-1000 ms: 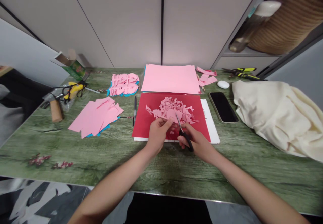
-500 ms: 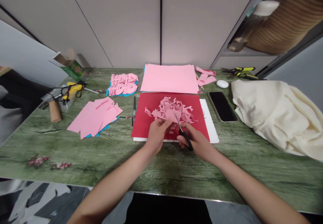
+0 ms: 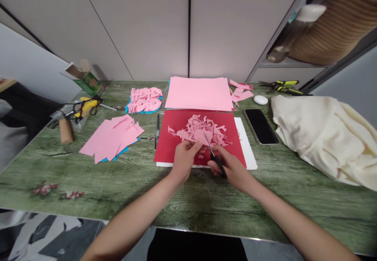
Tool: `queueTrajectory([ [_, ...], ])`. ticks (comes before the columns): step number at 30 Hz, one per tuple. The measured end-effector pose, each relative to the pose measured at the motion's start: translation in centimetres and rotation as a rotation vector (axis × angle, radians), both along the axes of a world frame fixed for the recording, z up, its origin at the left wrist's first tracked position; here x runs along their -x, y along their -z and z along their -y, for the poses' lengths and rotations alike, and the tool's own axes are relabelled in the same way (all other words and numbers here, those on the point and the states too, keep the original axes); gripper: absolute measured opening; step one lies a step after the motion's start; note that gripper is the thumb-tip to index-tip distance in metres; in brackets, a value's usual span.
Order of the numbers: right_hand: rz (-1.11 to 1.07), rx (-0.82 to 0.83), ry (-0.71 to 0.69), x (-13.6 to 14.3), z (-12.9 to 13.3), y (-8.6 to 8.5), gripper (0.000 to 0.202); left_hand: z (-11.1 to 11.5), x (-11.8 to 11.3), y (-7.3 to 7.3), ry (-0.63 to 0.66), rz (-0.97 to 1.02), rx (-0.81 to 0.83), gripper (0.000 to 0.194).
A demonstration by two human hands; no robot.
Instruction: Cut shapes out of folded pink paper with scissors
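Observation:
Between its thumb and fingers my left hand (image 3: 187, 156) pinches a piece of pink paper (image 3: 199, 135) with a rounded outline. My right hand (image 3: 228, 163) grips black-handled scissors (image 3: 217, 159), their blades pointing up and left against the right side of that paper. Just behind, a heap of pink paper scraps (image 3: 203, 123) lies on a red sheet (image 3: 167, 147), which rests over a white sheet (image 3: 250, 155). My fingers partly hide the paper's lower edge.
A pink paper stack (image 3: 198, 92) lies behind the red sheet. To the left are a pen (image 3: 157, 129), pink sheets (image 3: 108, 137), cut-out shapes (image 3: 145, 99) and a yellow glue gun (image 3: 88, 106). On the right lie a phone (image 3: 260, 126), a white oval object (image 3: 260, 99), pliers (image 3: 284, 87) and cream cloth (image 3: 318, 131).
The whole view has shifted slightly. Both hands keep their holds on the pink paper and the scissors, with little visible movement between them.

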State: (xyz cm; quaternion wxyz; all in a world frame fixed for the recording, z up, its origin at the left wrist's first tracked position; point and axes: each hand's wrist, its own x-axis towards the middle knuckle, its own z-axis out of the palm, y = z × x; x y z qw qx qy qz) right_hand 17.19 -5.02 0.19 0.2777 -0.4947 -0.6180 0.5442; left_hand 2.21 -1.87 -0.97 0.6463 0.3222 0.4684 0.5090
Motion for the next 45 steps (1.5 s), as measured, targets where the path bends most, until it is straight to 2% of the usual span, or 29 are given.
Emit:
queueTrajectory([
  [10,-0.011,0.024,0.022,-0.13,-0.13,0.42,0.025,-0.16,0.07,0.15,0.010,0.012,0.010,0.026],
  [18,0.011,0.025,0.019,-0.29,-0.21,0.12,0.026,-0.32,0.16,0.04,0.023,0.016,0.009,0.027],
  [25,-0.079,0.082,0.021,-0.66,-0.54,0.11,0.030,-0.52,0.37,0.03,0.087,-0.016,-0.010,0.027],
  [45,-0.080,0.035,0.054,-0.30,-0.18,0.66,0.029,-0.50,0.37,-0.23,0.115,-0.025,0.000,0.026],
])
